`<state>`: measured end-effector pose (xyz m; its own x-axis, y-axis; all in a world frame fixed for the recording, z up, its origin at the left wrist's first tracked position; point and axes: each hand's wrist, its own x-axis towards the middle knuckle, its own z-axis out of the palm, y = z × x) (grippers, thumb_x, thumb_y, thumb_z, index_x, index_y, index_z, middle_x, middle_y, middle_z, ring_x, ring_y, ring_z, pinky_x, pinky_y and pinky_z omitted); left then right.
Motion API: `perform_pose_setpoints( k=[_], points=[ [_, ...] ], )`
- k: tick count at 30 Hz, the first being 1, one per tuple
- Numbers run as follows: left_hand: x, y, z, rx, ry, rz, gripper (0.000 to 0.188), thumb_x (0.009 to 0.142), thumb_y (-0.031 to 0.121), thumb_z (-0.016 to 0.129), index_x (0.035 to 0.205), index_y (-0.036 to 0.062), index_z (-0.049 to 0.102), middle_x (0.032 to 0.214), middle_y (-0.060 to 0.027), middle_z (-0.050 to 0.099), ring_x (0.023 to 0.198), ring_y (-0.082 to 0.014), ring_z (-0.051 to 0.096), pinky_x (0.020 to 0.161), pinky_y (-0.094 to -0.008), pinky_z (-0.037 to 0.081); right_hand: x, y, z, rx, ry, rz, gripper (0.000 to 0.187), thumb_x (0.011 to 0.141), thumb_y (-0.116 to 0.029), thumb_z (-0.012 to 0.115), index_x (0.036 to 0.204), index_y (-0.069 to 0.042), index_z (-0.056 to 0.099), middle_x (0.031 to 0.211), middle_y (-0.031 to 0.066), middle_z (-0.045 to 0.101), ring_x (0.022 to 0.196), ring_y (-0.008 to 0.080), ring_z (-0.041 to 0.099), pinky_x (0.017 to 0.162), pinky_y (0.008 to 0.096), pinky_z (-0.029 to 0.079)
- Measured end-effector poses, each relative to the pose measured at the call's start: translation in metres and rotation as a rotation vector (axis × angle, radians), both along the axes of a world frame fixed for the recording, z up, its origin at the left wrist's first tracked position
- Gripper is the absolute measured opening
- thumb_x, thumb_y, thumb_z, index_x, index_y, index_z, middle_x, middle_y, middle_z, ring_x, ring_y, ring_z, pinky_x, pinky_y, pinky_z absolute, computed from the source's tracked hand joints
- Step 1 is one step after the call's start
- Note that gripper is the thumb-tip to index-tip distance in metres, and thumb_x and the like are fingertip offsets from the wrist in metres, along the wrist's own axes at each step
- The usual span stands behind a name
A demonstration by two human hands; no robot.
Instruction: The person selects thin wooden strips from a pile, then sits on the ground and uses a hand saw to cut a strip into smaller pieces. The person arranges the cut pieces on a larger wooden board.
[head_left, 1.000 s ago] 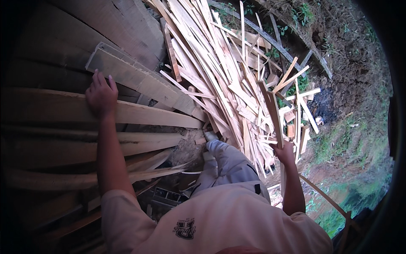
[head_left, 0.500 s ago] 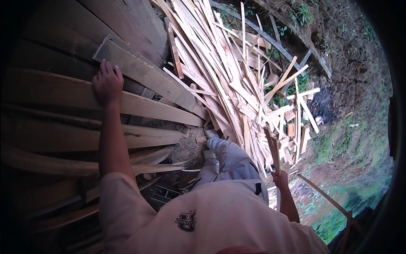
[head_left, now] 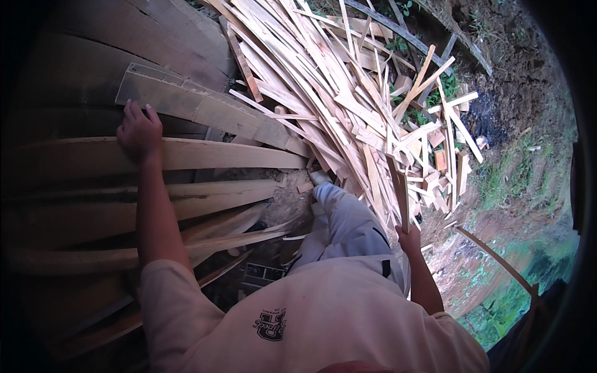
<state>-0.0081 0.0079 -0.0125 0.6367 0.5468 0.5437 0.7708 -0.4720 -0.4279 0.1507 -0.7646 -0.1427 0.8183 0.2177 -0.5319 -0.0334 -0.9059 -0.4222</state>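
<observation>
Wood strip upright in right hand; left hand on plank.

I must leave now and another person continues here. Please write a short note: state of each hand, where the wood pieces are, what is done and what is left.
Left hand: resting flat on the long pale plank of the stacked boards, no closed grip, only bracing.
Right hand: closed grip on a narrow wood strip, held upright at the near edge of the scrap pile.
Things: the pile of thin offcuts lies ahead and to the right, spilling onto the dirt ground; the person's leg stands at its foot.
Done: one strip is in hand.
Left: the pile looks almost whole; the strip is not yet put down anywhere.
</observation>
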Motion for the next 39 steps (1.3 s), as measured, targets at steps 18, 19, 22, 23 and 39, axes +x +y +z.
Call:
perform_pose_setpoints(
  k=[18,19,22,23,39],
  points=[
    [0.004,-0.001,0.004,0.074,0.072,0.011,0.027,0.096,0.034,0.059,0.112,0.013,0.062,0.127,0.0012,0.067,0.094,-0.0152,0.071,0.074,-0.0346,0.053,-0.009,0.002,-0.002,0.015,0.103,-0.035,0.03,0.088,-0.021,0.077,0.072,-0.001,0.061,0.054,0.0053,0.058,0.048,0.0147,0.056,0.049,0.0351,0.045],
    [0.005,-0.001,0.004,0.07,0.072,0.009,0.027,0.096,0.034,0.059,0.112,0.0129,0.062,0.127,0.0011,0.067,0.095,-0.0152,0.071,0.074,-0.0346,0.053,-0.009,-0.001,-0.005,0.018,0.09,-0.017,0.03,0.087,-0.021,0.077,0.071,-0.001,0.061,0.054,0.0054,0.058,0.047,0.0148,0.056,0.049,0.0353,0.045],
    [0.006,-0.003,0.003,0.063,0.069,0.0,0.027,0.096,0.034,0.059,0.113,0.0129,0.062,0.127,0.0007,0.067,0.095,-0.0153,0.071,0.074,-0.0347,0.052,-0.006,-0.001,-0.002,0.044,0.066,0.002,0.031,0.087,-0.022,0.077,0.073,0.0,0.061,0.056,0.0093,0.059,0.05,0.0193,0.058,0.052,0.0379,0.045],
    [0.005,-0.003,0.001,0.065,0.066,-0.007,0.028,0.096,0.034,0.059,0.114,0.0129,0.062,0.128,0.0005,0.066,0.096,-0.0155,0.07,0.074,-0.0348,0.052,-0.004,0.002,0.002,0.04,0.039,0.013,0.032,0.087,-0.023,0.078,0.073,0.001,0.061,0.057,0.0113,0.059,0.051,0.0223,0.058,0.053,0.039,0.046],
    [0.046,-0.148,0.012,-0.902,-0.624,-0.501,0.088,0.078,0.042,0.078,0.143,0.0049,0.033,0.146,-0.0168,0.044,0.136,-0.0323,0.039,0.112,-0.0466,0.03,0.031,0.118,0.104,0.333,-0.025,0.336,0.032,0.079,-0.005,0.069,0.105,-0.001,0.052,0.103,0.0252,0.059,0.101,0.0458,0.056,0.085,0.0504,0.046]
  ],
)
